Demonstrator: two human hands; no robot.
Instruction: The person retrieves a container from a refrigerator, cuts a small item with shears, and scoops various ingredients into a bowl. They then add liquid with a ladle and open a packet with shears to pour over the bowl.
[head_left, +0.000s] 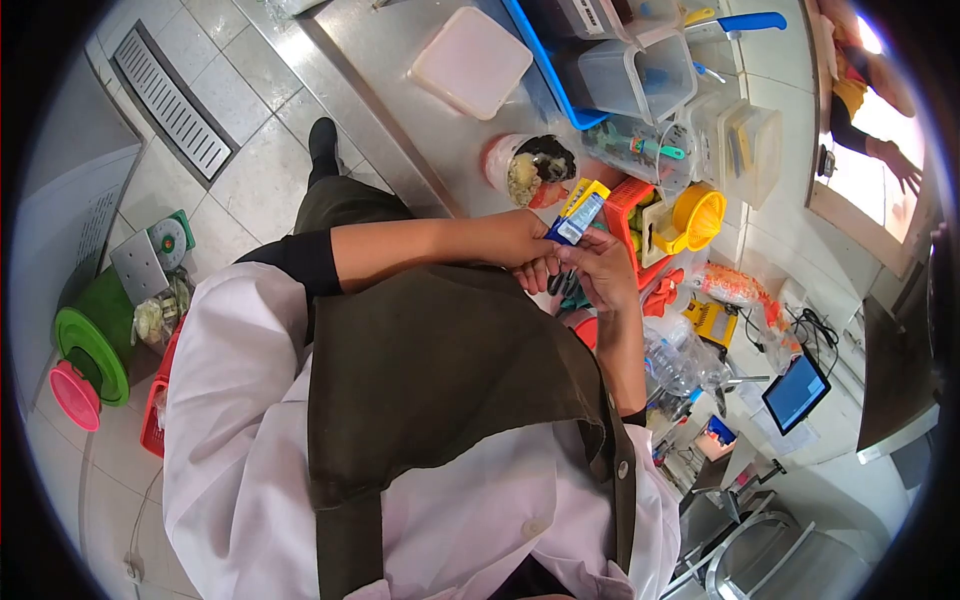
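A small blue and yellow packet point(579, 212) is pinched between my two hands near the middle of the view. My left hand point(524, 245) reaches in from the left, its fingers curled at the packet's lower left end. On the packet's right side, my right hand point(602, 268) grips with thumb and fingers. Just beyond the hands stands a clear round container point(526, 172) with dark, pale and reddish food inside. A red basket point(622, 212) with green items is close to the right hand.
A white square lid or board point(472, 63) lies on the steel counter point(385, 90). Clear bins point(640, 80), a blue-handled knife point(752, 22) and a yellow juicer point(700, 214) stand right. Farther right are a tablet point(796, 392) and another person's hand point(900, 168).
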